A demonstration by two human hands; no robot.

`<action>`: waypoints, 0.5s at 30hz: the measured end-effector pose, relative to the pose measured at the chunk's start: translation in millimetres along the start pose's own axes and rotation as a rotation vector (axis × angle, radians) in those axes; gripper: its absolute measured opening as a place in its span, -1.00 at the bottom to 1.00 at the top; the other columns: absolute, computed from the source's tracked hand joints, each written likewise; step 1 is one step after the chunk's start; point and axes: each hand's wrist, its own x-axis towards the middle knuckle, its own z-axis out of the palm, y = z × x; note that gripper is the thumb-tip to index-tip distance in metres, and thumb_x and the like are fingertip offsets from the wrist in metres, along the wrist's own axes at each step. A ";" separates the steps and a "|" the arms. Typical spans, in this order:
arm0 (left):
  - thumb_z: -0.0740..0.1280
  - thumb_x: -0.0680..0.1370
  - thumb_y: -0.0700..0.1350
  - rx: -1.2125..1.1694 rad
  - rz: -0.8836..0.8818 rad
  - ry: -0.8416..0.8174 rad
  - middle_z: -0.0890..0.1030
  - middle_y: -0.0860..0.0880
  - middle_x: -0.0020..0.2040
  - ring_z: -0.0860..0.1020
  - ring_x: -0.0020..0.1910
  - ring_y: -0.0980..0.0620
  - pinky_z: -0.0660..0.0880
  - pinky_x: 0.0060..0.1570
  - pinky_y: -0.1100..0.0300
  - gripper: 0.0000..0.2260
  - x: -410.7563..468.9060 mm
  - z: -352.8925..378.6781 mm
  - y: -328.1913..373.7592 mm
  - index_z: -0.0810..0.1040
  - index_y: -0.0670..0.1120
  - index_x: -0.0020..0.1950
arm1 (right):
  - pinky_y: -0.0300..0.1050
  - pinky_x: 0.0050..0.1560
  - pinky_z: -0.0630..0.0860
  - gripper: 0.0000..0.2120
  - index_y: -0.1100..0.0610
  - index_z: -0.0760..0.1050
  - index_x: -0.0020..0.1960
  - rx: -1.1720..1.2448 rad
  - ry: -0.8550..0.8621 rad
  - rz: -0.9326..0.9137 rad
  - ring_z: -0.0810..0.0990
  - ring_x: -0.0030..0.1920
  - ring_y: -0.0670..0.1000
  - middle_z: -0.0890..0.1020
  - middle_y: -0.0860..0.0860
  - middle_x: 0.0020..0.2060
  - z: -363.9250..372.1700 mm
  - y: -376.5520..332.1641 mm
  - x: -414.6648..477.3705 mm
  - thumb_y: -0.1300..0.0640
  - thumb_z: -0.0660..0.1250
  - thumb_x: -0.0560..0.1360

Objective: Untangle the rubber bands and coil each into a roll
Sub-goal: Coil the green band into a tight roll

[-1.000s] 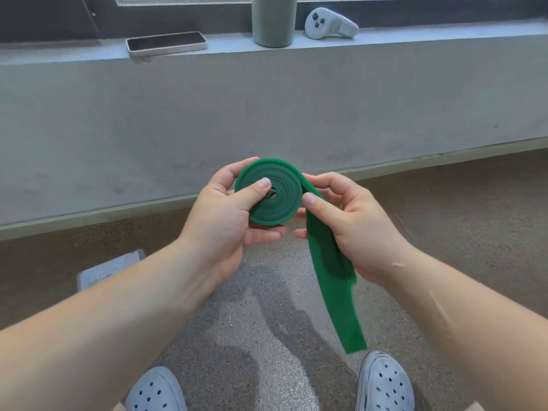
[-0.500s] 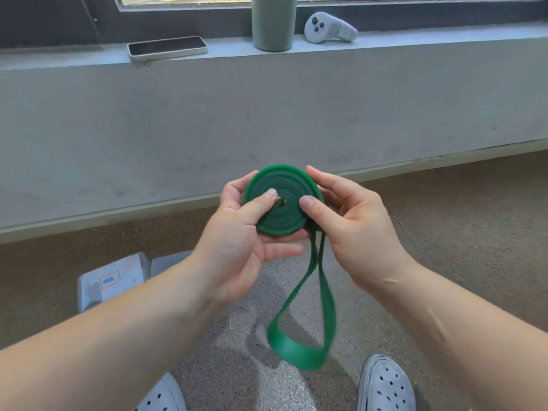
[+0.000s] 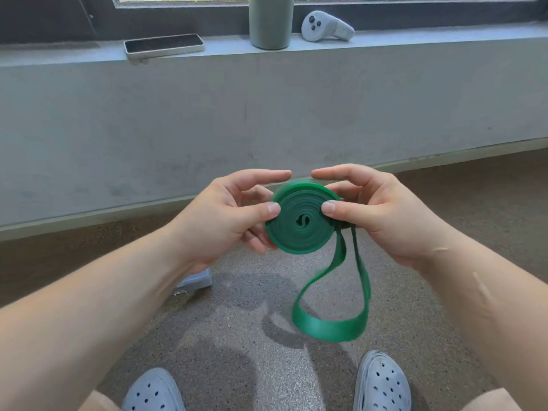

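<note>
The green rubber band (image 3: 302, 229) looks like smooth, matt rubber, with a faint sheen on its hanging loop. Below it, the floor (image 3: 225, 345) is rough and speckled, and the 2 perforated clogs (image 3: 381, 384) look like matt moulded foam or plastic. Behind the band, the wall (image 3: 267, 114) is matt and mottled, like plaster. Above it, the controller (image 3: 326, 26) is smooth pale plastic and the bottle (image 3: 270, 22) smooth and matt.

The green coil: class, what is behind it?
Behind the green coil, fingers of the left hand and right hand show at its edges; their tips are hidden by it.
</note>
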 end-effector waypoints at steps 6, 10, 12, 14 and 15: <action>0.31 0.46 -0.20 0.163 -0.141 -0.136 0.54 -0.24 0.06 0.64 -0.25 -0.23 0.60 -0.34 -0.01 -0.59 -2.9 -1.7 5.0 0.55 0.16 0.25 | 0.28 0.10 0.59 -0.68 0.18 0.46 0.19 -0.022 -0.071 0.032 0.67 0.00 0.39 0.71 0.28 -0.03 4.5 1.3 -0.1 0.41 0.38 0.50; 0.40 0.59 -0.13 0.207 -0.132 -0.162 0.63 -0.12 0.13 0.65 -0.12 -0.38 0.60 -0.37 0.04 -0.66 -3.7 1.4 2.0 0.54 0.21 0.30 | 0.21 0.07 0.63 -0.61 0.15 0.39 0.23 -0.033 -0.088 0.056 0.69 -0.07 0.28 0.71 0.28 -0.03 8.8 2.7 1.6 0.39 0.41 0.49; 0.37 0.61 -0.18 0.162 -0.134 -0.109 0.67 -0.10 0.13 0.64 -0.08 -0.44 0.60 -0.38 0.06 -0.68 -3.6 3.3 -0.6 0.59 0.18 0.27 | 0.20 0.05 0.64 -0.62 0.13 0.42 0.19 -0.040 -0.045 0.045 0.70 -0.06 0.29 0.71 0.25 -0.02 9.8 5.0 2.1 0.35 0.45 0.46; 0.36 0.60 -0.21 0.090 -0.149 -0.046 0.68 -0.12 0.11 0.65 -0.10 -0.42 0.61 -0.40 0.07 -0.69 -3.5 6.5 -2.0 0.62 0.14 0.24 | 0.18 0.07 0.65 -0.65 0.11 0.48 0.11 -0.053 0.030 0.026 0.70 0.01 0.30 0.72 0.18 0.01 10.5 7.6 3.2 0.27 0.53 0.40; 0.36 0.59 -0.22 0.045 -0.157 -0.013 0.68 -0.15 0.11 0.66 -0.14 -0.38 0.62 -0.42 0.07 -0.70 -3.4 8.3 -2.5 0.63 0.12 0.24 | 0.15 0.08 0.65 -0.65 0.10 0.51 0.08 -0.052 0.064 0.020 0.69 0.04 0.29 0.72 0.15 0.02 10.0 8.4 4.0 0.23 0.57 0.38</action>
